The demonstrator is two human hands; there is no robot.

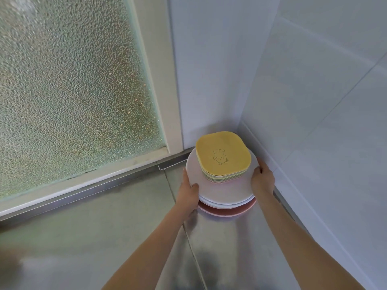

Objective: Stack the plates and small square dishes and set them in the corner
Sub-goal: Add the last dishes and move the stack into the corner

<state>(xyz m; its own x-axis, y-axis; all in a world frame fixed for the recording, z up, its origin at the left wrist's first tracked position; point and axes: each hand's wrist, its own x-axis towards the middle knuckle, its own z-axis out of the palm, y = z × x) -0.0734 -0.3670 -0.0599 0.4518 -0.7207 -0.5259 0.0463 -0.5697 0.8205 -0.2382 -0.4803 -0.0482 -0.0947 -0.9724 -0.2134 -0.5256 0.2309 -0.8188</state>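
— What is carrying it all?
— A brushed steel counter (125, 227), running into the corner between the frosted window and the tiled wall.
— And directly on it?
— A pink plate (226, 212), bottom of the plate stack.

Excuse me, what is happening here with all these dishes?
A person is holding a stack of round plates with both hands: the left hand on its left edge and the right hand on its right edge. A pile of small square dishes, the top one yellow with a bear drawing, sits on the plates. The stack is at the corner of the metal counter, by the frosted window and the white tiled wall.
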